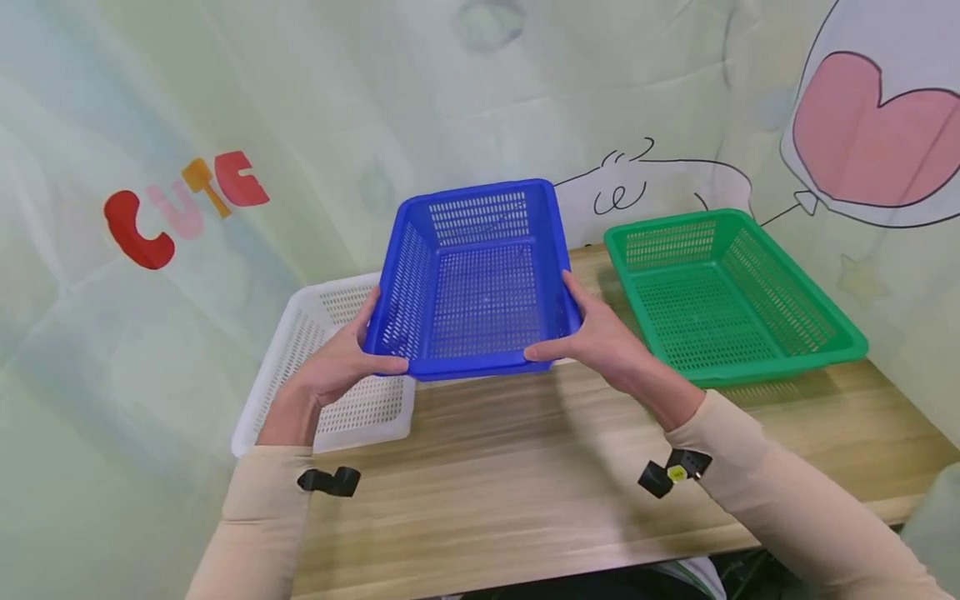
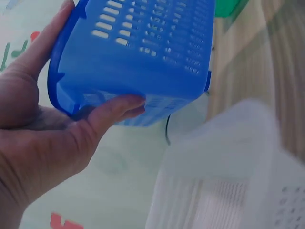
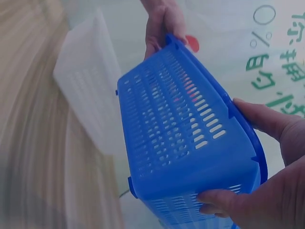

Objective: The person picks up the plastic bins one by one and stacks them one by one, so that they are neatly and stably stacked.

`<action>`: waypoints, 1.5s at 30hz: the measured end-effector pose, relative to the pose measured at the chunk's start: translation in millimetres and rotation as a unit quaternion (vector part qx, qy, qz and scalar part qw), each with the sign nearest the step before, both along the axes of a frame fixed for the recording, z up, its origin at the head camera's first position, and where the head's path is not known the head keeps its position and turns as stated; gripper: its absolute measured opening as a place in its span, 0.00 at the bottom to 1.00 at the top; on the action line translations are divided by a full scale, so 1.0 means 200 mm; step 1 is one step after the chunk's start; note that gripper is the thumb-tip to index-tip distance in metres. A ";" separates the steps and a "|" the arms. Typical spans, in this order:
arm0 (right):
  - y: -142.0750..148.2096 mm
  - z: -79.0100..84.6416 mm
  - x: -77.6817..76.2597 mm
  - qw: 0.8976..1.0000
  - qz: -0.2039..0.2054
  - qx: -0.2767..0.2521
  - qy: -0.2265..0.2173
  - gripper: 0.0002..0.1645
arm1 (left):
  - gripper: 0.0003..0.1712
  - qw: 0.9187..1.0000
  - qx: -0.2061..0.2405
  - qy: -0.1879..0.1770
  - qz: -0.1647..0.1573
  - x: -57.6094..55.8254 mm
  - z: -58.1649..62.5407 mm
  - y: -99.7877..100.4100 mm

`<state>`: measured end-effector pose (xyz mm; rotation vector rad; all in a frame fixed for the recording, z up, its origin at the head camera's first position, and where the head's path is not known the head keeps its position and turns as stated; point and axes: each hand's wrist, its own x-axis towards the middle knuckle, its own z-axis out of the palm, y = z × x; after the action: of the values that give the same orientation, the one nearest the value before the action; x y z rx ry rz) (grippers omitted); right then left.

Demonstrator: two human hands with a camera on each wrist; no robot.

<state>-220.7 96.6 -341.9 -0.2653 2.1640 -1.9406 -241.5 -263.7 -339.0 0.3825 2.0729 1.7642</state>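
A blue plastic basket (image 1: 486,292) with slotted walls is held up above the table, its open top tilted toward me. My left hand (image 1: 333,364) grips its near left corner, thumb over the rim and fingers against the outer wall, as the left wrist view shows on the basket (image 2: 138,57). At the near right corner my right hand (image 1: 600,337) grips in the same way; in the right wrist view its fingers lie along the outside of the basket (image 3: 176,124). Nothing shows inside the blue basket.
On the wooden table (image 1: 480,475), a white basket (image 1: 367,417) stands at the left, partly behind my left hand and the blue basket. A green basket (image 1: 705,317) stands at the right. A printed cloth (image 1: 337,100) hangs behind the table.
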 end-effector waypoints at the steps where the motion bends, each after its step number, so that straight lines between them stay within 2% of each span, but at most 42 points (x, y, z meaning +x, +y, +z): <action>1: -0.03 0.01 0.00 1.000 0.003 -0.005 0.006 0.76 | 0.70 1.000 -0.005 0.002 0.000 0.00 0.01 -0.03; 7: -0.24 0.05 -0.02 0.998 0.033 -0.047 0.020 0.77 | 0.66 0.999 -0.044 -0.002 0.005 0.01 0.08 -0.27; 12: -0.38 0.06 -0.03 0.997 0.044 -0.064 0.011 0.77 | 0.65 0.999 -0.041 -0.007 -0.006 0.02 0.08 -0.44; 17: -0.53 0.06 -0.02 0.997 0.052 -0.050 0.005 0.77 | 0.62 0.999 -0.047 0.002 -0.008 0.07 0.06 -0.60; 20: -0.62 0.05 -0.01 0.998 0.056 -0.026 0.011 0.78 | 0.60 0.997 -0.072 0.013 -0.003 0.09 0.03 -0.70; 25: -0.72 0.05 0.00 0.998 0.063 0.007 0.018 0.79 | 0.58 0.995 -0.097 0.014 -0.010 0.09 -0.01 -0.83; 30: -0.79 0.03 0.02 0.997 0.077 0.014 0.021 0.79 | 0.57 0.992 -0.122 0.019 -0.027 0.12 0.02 -0.91; 34: -0.82 0.02 0.02 0.996 0.080 0.013 0.024 0.79 | 0.58 0.988 -0.152 0.029 -0.020 0.14 0.03 -0.94; 40: -0.85 -0.01 0.03 0.996 0.081 0.040 0.011 0.80 | 0.60 0.984 -0.178 0.023 -0.010 0.18 0.01 -0.96; 45: -0.88 -0.01 0.01 0.995 0.093 0.041 0.025 0.79 | 0.59 0.985 -0.173 0.023 0.002 0.21 0.01 -1.00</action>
<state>-218.4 -78.9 -343.8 -0.4873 2.1583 -1.7580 -199.7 -463.1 -337.4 0.3186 2.3574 1.3698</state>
